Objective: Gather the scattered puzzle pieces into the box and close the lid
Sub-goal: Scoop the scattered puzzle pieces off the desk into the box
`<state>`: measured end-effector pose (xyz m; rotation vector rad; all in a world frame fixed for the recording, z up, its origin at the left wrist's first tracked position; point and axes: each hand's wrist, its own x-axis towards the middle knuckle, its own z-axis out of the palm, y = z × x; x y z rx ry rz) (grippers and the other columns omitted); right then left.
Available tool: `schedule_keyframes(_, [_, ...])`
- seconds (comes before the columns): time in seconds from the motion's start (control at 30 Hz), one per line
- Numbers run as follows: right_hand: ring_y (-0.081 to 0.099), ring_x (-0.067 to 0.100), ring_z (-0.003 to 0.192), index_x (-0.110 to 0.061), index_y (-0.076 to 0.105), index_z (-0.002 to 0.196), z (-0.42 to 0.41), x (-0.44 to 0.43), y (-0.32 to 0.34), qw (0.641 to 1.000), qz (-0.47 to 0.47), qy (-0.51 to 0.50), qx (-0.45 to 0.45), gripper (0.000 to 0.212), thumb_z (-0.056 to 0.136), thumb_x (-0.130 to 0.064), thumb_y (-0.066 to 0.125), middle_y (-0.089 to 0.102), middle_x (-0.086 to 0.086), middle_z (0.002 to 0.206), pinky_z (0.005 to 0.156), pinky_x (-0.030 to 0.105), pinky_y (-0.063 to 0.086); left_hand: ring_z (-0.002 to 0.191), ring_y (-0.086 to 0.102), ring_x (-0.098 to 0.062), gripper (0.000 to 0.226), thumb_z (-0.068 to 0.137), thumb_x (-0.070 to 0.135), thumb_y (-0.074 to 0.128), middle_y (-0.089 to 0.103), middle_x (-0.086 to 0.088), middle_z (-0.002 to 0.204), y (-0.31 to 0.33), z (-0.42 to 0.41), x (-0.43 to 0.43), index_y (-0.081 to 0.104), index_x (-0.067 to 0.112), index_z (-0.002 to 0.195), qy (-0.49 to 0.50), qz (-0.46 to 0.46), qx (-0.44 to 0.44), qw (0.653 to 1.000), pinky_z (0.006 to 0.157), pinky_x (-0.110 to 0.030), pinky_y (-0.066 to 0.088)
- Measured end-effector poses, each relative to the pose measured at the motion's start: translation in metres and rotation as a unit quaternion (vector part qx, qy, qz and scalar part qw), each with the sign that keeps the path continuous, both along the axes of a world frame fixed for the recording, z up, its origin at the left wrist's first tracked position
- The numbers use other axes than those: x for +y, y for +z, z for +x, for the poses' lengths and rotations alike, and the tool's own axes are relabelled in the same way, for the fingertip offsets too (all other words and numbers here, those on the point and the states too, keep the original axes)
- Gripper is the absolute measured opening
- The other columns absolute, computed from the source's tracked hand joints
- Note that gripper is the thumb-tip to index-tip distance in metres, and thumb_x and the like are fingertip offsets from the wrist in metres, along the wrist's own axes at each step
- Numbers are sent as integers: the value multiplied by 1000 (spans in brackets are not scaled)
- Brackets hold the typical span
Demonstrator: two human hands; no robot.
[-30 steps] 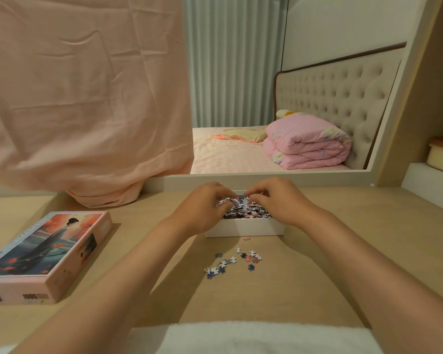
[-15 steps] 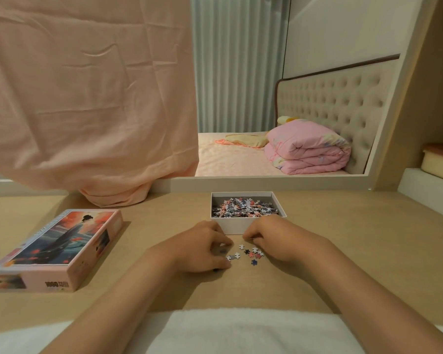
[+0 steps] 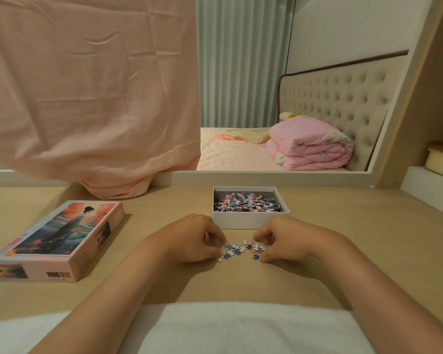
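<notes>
Left hand [image 3: 192, 238] and right hand [image 3: 288, 238] curled, grip unclear, flanking loose puzzle pieces [image 3: 241, 249] mid-frame, off the box [image 3: 251, 221] versus 1 s ago

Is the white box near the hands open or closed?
Open. The white box has no cover, its puzzle pieces show from above, and the picture lid lies apart at the left.

Location: a home bedroom. A bed [image 3: 230, 154] with a tufted headboard [image 3: 330, 98] is standing beyond the wooden desk [image 3: 343, 251], and a folded pink quilt [image 3: 310, 146] is lying on it. A pleated curtain [image 3: 241, 60] is hanging behind, and a peach sheet [image 3: 87, 85] is draping at left.
</notes>
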<state>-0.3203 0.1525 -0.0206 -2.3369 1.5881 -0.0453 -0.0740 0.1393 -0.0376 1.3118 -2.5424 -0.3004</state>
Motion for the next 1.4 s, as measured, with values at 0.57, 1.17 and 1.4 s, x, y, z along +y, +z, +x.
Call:
schedule_keyframes(0.57, [45, 16, 67, -15, 50, 78, 17, -4, -8, 999, -19, -2, -28, 43, 73, -49, 76, 51, 1, 76, 64, 37, 41, 119, 34, -15, 62, 88, 62, 53, 42, 4, 126, -19, -15, 5, 48, 30, 140, 33, -30, -47, 998, 104, -34, 34])
schedule_keyframes(1.17, [46, 10, 69, -23, 67, 84, 30, 2, -6, 998, -9, -17, -58, 19, 81, -39, 77, 53, -6, 76, 58, 24, 35, 113, 41, -18, 40, 88, 46, 63, 48, -3, 114, -19, -25, 9, 66, 26, 123, 20, -6, 12, 1000, 100, -32, 37])
schedule_keyframes(1.4, [63, 13, 60, -23, 71, 70, 37, 1, -9, 990, -13, -66, -124, 14, 79, -20, 81, 71, -1, 69, 75, 35, 60, 88, 57, -17, 21, 88, 29, 67, 61, -3, 96, -15, -36, 12, 75, 25, 107, 17, -40, 51, 998, 76, -27, 42])
